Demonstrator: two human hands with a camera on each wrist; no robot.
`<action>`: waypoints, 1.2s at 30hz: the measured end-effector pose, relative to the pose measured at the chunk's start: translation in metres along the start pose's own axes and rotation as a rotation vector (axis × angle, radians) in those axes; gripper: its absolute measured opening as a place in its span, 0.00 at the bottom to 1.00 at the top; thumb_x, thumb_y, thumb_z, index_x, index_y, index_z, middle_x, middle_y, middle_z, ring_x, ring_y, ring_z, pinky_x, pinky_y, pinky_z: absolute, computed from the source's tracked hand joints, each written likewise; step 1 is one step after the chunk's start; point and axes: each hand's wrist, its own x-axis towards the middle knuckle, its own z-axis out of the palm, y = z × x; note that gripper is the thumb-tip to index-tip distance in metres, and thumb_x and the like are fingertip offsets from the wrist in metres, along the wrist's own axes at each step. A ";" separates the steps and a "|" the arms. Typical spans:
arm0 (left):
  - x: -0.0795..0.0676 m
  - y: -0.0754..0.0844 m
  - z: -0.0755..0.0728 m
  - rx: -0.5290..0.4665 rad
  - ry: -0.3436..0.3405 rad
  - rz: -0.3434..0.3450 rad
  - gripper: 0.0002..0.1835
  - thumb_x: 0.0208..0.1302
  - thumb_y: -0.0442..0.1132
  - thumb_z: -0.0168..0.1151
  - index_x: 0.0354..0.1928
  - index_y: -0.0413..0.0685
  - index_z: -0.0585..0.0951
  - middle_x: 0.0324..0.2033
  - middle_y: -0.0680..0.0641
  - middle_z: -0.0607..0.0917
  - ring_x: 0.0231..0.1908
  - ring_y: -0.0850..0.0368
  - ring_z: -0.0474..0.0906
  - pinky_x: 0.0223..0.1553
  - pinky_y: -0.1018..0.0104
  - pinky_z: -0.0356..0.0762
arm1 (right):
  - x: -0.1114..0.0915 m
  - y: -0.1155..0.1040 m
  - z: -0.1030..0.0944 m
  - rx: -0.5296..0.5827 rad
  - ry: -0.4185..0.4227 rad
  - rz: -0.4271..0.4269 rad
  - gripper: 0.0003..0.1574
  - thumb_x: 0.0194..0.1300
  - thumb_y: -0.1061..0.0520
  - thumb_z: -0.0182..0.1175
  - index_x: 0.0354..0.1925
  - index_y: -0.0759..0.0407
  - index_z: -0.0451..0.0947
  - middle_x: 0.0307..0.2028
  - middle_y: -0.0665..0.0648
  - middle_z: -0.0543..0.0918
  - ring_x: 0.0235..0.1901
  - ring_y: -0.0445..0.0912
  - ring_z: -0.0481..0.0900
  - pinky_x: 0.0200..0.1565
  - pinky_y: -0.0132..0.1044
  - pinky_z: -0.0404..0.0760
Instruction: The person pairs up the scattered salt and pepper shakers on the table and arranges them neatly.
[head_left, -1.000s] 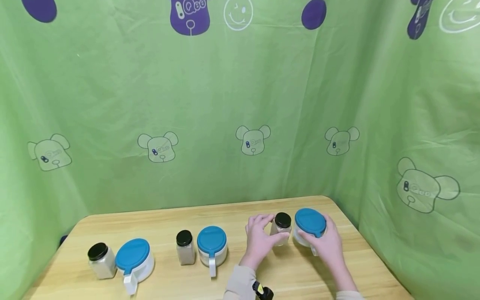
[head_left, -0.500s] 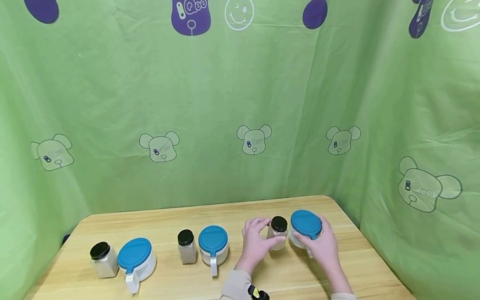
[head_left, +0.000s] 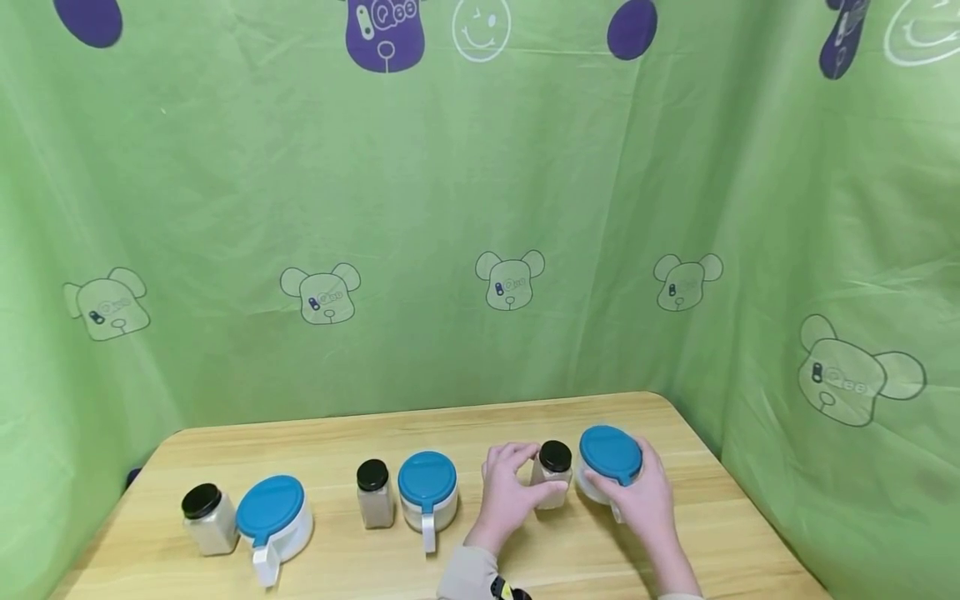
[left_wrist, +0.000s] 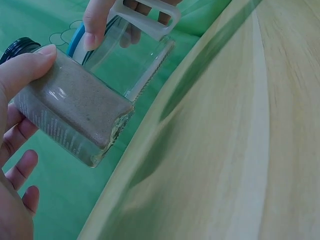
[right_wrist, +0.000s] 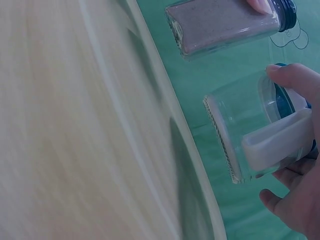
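Observation:
My left hand grips a square glass jar with a black screw lid, thumb on one side and fingers on the other. Greyish powder fills most of it. In my right hand is a round glass seasoning jar with a blue lid and a white handle. A thin pale layer lies at its bottom. Both jars are upright, side by side with a small gap. The wrist views show their bases apart from the shadows on the wooden table.
A second black-lidded jar and blue-lidded jar stand paired mid-table. Another such pair, a black-lidded jar and a blue-lidded jar, stands at the left. Green curtain surrounds the table's back and sides.
Both hands, each with its jar, have shifted slightly left and nearer to me. The two pairs of jars on the left stay where they stood.

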 end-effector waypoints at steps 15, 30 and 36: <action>-0.002 -0.010 -0.006 -0.013 -0.017 -0.039 0.31 0.41 0.58 0.78 0.52 0.62 0.83 0.49 0.59 0.82 0.57 0.60 0.65 0.59 0.54 0.59 | -0.007 0.002 0.013 0.004 -0.043 0.031 0.63 0.47 0.46 0.77 0.70 0.66 0.54 0.64 0.72 0.67 0.63 0.67 0.67 0.62 0.67 0.64; -0.001 -0.014 -0.006 -0.005 -0.035 -0.065 0.33 0.42 0.57 0.78 0.54 0.60 0.83 0.49 0.59 0.82 0.57 0.58 0.65 0.59 0.53 0.59 | -0.011 -0.003 0.018 -0.008 -0.074 0.038 0.63 0.47 0.44 0.77 0.70 0.65 0.55 0.63 0.71 0.68 0.62 0.66 0.68 0.60 0.66 0.67; 0.000 -0.015 -0.007 -0.002 -0.018 -0.083 0.34 0.42 0.57 0.78 0.55 0.57 0.82 0.51 0.57 0.82 0.58 0.57 0.66 0.60 0.51 0.60 | -0.012 -0.005 0.019 -0.025 -0.075 0.018 0.62 0.46 0.44 0.77 0.69 0.67 0.56 0.62 0.73 0.69 0.61 0.67 0.69 0.60 0.66 0.68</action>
